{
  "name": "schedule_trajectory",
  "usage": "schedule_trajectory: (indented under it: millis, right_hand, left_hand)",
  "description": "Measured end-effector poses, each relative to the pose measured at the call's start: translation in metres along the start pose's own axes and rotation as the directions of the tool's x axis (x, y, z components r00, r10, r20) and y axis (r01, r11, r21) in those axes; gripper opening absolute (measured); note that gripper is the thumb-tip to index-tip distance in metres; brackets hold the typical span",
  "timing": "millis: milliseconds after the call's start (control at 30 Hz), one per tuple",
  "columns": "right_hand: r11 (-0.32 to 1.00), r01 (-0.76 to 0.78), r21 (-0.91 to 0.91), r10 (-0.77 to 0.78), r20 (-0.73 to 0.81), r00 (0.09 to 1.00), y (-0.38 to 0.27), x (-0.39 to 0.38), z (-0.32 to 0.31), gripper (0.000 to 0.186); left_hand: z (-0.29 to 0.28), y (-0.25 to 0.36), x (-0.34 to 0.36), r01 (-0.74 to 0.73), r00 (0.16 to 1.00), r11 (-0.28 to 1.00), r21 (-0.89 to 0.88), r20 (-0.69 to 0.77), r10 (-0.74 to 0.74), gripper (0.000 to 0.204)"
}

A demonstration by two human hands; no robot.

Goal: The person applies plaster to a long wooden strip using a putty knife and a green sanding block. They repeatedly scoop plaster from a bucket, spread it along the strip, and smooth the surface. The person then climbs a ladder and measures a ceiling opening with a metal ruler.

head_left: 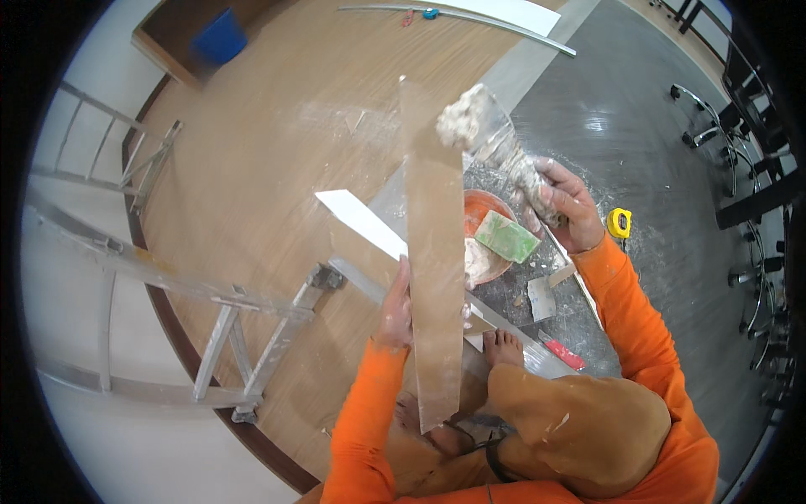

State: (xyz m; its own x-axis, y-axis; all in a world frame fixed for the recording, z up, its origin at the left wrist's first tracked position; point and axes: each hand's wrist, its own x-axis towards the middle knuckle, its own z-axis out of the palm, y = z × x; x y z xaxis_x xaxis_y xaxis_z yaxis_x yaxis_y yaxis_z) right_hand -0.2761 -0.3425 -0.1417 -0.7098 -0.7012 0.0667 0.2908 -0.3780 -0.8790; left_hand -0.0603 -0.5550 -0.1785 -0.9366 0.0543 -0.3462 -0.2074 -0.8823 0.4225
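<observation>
Paste (458, 123) is clinging to a scraper (497, 144) beside the upper right edge of the brown strip (434, 244); the right hand (571, 203) is gripping its handle with curled fingers, apparently balancing the load. The left hand (395, 312) is clasping the strip's lower half, seemingly steadying it. An orange bucket (484, 202) is sitting right of the strip, probably for easy reach.

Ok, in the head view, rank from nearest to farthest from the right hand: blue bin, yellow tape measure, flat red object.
Going by the picture, from the right hand:
1. Yellow tape measure: just to its right, on the dark floor.
2. Flat red object: lower in the picture.
3. Blue bin: far off, upper left.
</observation>
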Motion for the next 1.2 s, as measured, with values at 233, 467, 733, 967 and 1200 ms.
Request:
schedule_trajectory:
  millis: [233,467,733,967,1200]
  right_hand:
    - [0.994,-0.058,0.092,0.068,-0.104,0.992,0.044,-0.017,0.013,0.045]
    - [0.977,-0.076,0.200,0.076,0.007,0.997,0.082,-0.030,0.018,0.049]
    - [0.963,-0.159,0.218,0.185,-0.103,0.977,0.129,-0.065,-0.004,0.045]
    - [0.968,-0.154,0.200,0.185,-0.150,0.971,0.148,-0.086,-0.010,0.040]
    - [0.965,-0.157,0.212,0.200,-0.204,0.958,0.152,-0.095,0.001,0.040]
  left_hand:
    - [-0.021,-0.007,0.011,-0.043,0.999,0.998,-0.036,0.010,0.043,0.076]
    - [-0.082,0.005,0.024,-0.171,0.984,0.985,-0.020,-0.045,0.170,0.069]
    - [-0.139,0.007,0.017,-0.333,0.933,0.934,0.128,-0.103,0.346,0.070]
    - [-0.170,0.018,0.010,-0.306,0.947,0.952,-0.017,-0.105,0.303,0.069]
    - [-0.171,0.017,0.003,-0.299,0.943,0.954,0.038,-0.145,0.301,0.072]
